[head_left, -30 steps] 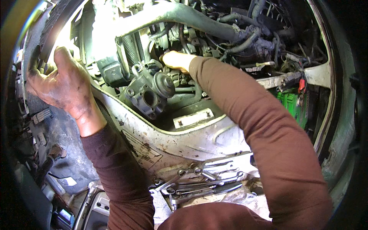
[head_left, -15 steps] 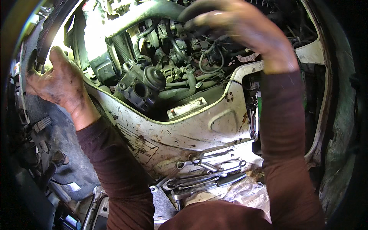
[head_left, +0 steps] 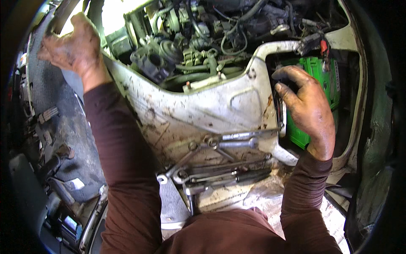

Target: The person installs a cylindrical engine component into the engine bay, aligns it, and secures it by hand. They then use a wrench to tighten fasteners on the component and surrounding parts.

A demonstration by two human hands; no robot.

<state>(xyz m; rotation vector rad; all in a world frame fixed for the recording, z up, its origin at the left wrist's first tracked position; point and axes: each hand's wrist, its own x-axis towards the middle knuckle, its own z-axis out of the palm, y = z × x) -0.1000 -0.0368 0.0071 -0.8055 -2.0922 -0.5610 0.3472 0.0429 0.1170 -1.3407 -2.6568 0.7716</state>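
My left hand (head_left: 80, 53) is at the upper left, beside the bright glare at the engine bay's edge. Its thumb points up and its fingers curl around a dark edge that I cannot make out. My right hand (head_left: 311, 108) hovers over the green battery (head_left: 300, 137), bent at the wrist. A gap shows between its thumb and curled fingers, with nothing visible in it. Just left of those fingertips, metal tools (head_left: 279, 112) stand in the opening of the white panel (head_left: 190, 108). Behind the panel lies the engine (head_left: 203, 46), with hoses and a dark round-topped housing (head_left: 154, 63).
Several wrenches (head_left: 207, 169) and a ratchet (head_left: 192, 190) lie on the ledge near my body. Crumpled clear plastic (head_left: 266, 190) is to their right. Pedals (head_left: 48, 114) and a grey floor mat (head_left: 80, 156) are at the left. A red-capped cable end (head_left: 325, 48) sits above the battery.
My right hand has come down from above the engine to the battery, no longer blurred. My left hand sits a little higher in the picture, and the view has shifted.
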